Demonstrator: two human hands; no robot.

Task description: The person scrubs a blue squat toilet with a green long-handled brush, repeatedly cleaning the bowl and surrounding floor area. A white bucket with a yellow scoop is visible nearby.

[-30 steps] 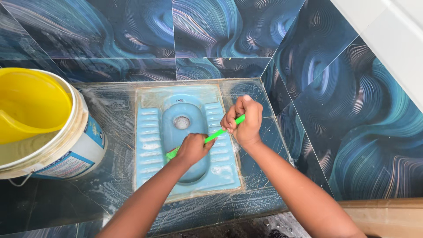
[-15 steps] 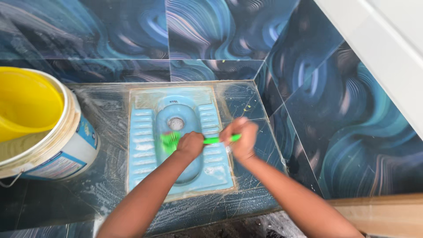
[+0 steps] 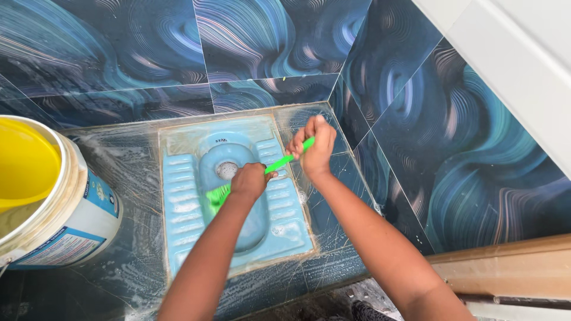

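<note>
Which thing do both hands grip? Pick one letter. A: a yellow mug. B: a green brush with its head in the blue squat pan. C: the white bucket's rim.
B: the left hand and right hand both close on the green brush, its bristles down in the blue squat pan.

One green brush point(image 3: 250, 178), one blue squat toilet pan point(image 3: 178, 196), one white bucket point(image 3: 71, 220), two hands.

bucket point(image 3: 65, 220) crowds left, tiled wall point(image 3: 416, 119) close right, pan's point(image 3: 279, 229) near end open

Toilet cubicle: blue squat pan point(image 3: 232, 196) set in floor, swirl-patterned wall tiles point(image 3: 119, 53), bucket point(image 3: 53, 202).
</note>
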